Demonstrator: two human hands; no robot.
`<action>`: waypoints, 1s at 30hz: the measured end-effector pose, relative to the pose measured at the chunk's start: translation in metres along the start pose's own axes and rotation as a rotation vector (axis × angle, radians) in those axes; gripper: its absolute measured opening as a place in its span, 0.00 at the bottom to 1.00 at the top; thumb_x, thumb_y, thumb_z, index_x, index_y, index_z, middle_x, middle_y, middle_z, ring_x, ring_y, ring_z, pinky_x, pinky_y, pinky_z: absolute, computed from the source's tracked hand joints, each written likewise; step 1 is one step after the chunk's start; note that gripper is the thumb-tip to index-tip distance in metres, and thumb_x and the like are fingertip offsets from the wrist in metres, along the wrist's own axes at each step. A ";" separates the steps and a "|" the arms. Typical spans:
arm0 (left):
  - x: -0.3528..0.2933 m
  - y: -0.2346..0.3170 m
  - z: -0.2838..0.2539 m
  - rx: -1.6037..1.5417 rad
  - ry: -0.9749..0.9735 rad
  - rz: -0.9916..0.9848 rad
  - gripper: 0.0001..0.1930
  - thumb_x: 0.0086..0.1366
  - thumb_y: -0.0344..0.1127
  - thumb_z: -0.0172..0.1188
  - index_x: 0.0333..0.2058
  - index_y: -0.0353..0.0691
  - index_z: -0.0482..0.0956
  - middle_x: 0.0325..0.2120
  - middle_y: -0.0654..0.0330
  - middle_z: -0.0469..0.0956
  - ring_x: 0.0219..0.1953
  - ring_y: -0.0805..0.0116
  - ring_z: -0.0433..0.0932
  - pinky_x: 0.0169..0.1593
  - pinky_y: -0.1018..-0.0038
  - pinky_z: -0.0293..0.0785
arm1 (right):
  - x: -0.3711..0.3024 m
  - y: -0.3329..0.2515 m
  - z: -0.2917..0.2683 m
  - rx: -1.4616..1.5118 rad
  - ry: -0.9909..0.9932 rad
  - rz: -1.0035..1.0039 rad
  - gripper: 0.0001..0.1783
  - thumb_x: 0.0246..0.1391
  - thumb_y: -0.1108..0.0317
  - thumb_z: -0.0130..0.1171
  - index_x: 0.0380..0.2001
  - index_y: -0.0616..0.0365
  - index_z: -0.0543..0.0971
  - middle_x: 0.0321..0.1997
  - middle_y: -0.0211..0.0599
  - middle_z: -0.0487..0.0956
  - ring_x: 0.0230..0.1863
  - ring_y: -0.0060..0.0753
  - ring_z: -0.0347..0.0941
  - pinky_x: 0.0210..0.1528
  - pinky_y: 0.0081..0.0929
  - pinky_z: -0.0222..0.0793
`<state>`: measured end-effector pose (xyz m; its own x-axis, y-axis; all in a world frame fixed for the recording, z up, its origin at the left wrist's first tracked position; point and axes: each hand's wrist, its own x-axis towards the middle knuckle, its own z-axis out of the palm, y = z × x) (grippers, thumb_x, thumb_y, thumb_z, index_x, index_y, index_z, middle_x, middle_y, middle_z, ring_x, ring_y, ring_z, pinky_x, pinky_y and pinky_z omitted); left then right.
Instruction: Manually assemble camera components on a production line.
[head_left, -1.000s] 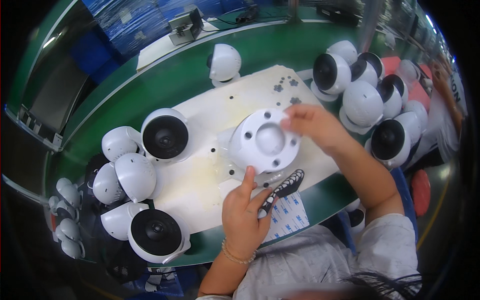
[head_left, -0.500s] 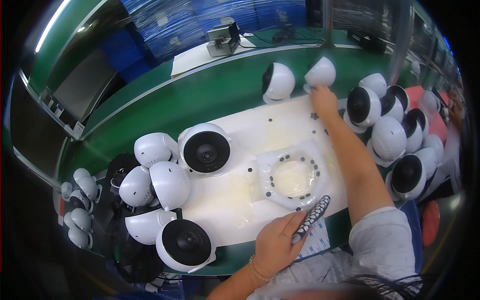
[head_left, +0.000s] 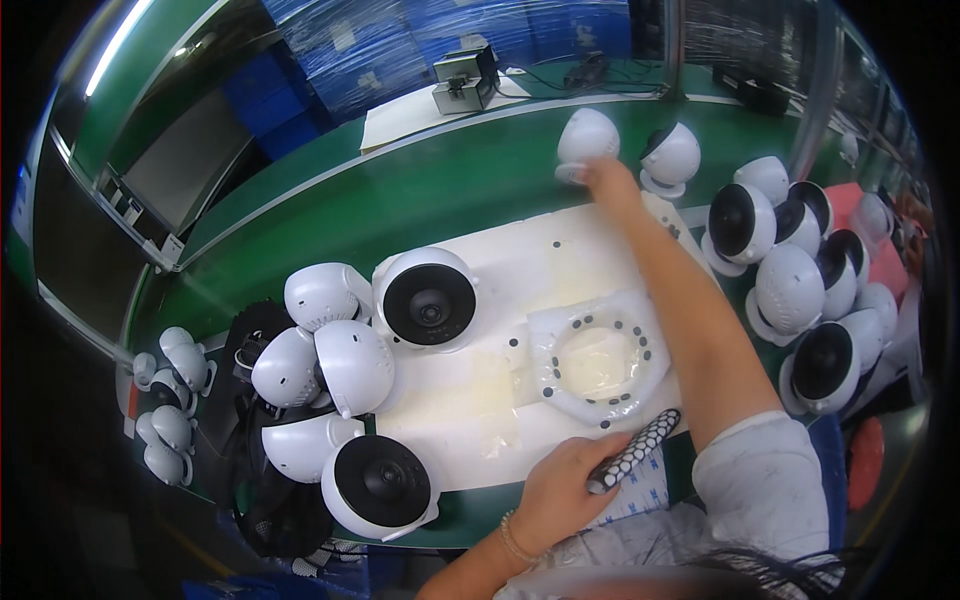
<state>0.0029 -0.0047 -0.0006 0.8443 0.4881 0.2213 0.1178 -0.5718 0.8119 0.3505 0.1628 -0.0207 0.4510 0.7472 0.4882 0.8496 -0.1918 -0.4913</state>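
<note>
My right hand (head_left: 612,186) reaches far across the bench, its blurred fingers closed at the base of a white round security camera (head_left: 588,138). That camera's black face is out of sight. Just right of it stands a second white camera (head_left: 672,155), black face turned left. Close to my body, my left hand (head_left: 562,483) grips a strip with a black-and-white honeycomb pattern (head_left: 640,450). Beyond this hand lies a white ring-shaped pad (head_left: 546,372) under clear film, with black dots around its opening. A sheet with blue print (head_left: 640,492) lies below the strip.
White cameras cluster at left, one large one (head_left: 430,305) facing up on the white board (head_left: 470,400). More cameras (head_left: 790,287) crowd the right side. Behind runs a green surface (head_left: 400,190) with a metal box (head_left: 465,85); film-wrapped blue boxes (head_left: 440,40) stand farther back.
My right hand has shifted left, from the right-hand far camera to the left-hand one. The left one's black face is now hidden; more of the right one's shows. My left hand keeps its strip.
</note>
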 end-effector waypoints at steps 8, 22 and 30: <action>-0.004 -0.001 0.000 -0.121 0.073 -0.042 0.16 0.47 0.23 0.61 0.39 0.40 0.77 0.28 0.56 0.76 0.29 0.65 0.75 0.35 0.77 0.70 | -0.081 -0.079 -0.102 0.848 0.053 0.250 0.15 0.54 0.59 0.50 0.35 0.60 0.73 0.27 0.31 0.74 0.26 0.19 0.71 0.24 0.20 0.67; -0.005 0.007 0.001 -0.558 0.345 -0.224 0.09 0.53 0.28 0.62 0.34 0.32 0.76 0.26 0.61 0.76 0.28 0.78 0.72 0.33 0.83 0.68 | -0.197 -0.111 -0.143 1.163 -0.496 0.555 0.19 0.58 0.57 0.45 0.44 0.62 0.65 0.32 0.36 0.73 0.26 0.24 0.75 0.27 0.17 0.74; -0.008 0.007 0.004 -0.578 0.458 -0.215 0.09 0.53 0.29 0.63 0.32 0.32 0.76 0.23 0.64 0.75 0.24 0.81 0.69 0.30 0.84 0.67 | -0.223 -0.100 -0.168 0.659 -0.326 -0.439 0.32 0.36 0.65 0.68 0.48 0.57 0.68 0.34 0.35 0.74 0.38 0.33 0.69 0.43 0.26 0.63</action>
<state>-0.0010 -0.0152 0.0013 0.5178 0.8462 0.1263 -0.1440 -0.0593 0.9878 0.2106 -0.0915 0.0406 -0.0686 0.8321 0.5503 0.5513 0.4914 -0.6743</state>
